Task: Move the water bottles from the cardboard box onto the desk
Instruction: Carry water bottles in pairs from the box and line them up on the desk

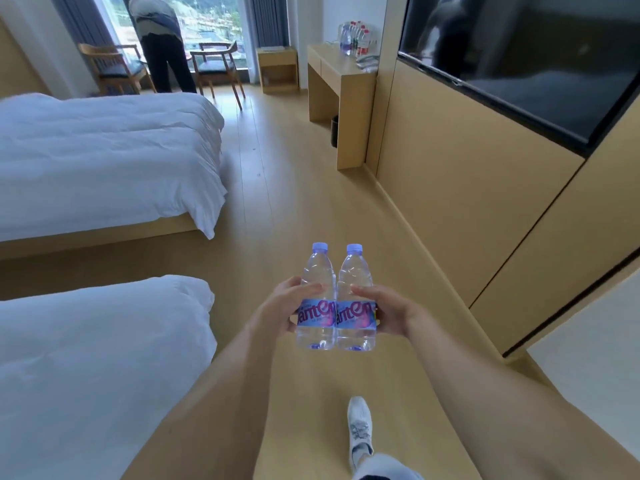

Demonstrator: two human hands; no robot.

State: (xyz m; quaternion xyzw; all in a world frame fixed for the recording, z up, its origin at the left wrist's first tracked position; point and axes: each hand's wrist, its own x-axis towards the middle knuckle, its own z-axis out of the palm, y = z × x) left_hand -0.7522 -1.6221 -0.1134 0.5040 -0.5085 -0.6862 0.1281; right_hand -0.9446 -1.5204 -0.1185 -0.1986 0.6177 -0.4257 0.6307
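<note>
Bottles are held upright, touching, at lower centre: left bottle (317,299) gripped by left hand (284,306), right bottle (356,301) by right hand (388,311), fingers (363,291) curled round; table (332,64) at upper right.

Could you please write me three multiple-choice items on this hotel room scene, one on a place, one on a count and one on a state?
1. Where do the bottles already delivered stand?
A. on the desk by the far wall
B. on the near bed
C. on the floor by the chairs

2. How many water bottles are being carried?
A. one
B. two
C. four

3. How are the carried bottles held?
A. lying flat on one open palm
B. hanging by their caps
C. upright, side by side, between both hands

Answers:
1 A: a cluster of bottles stands on the desk.
2 B: a left bottle and a right bottle show.
3 C: the left hand and right hand grip them, caps up, labels touching.
</note>
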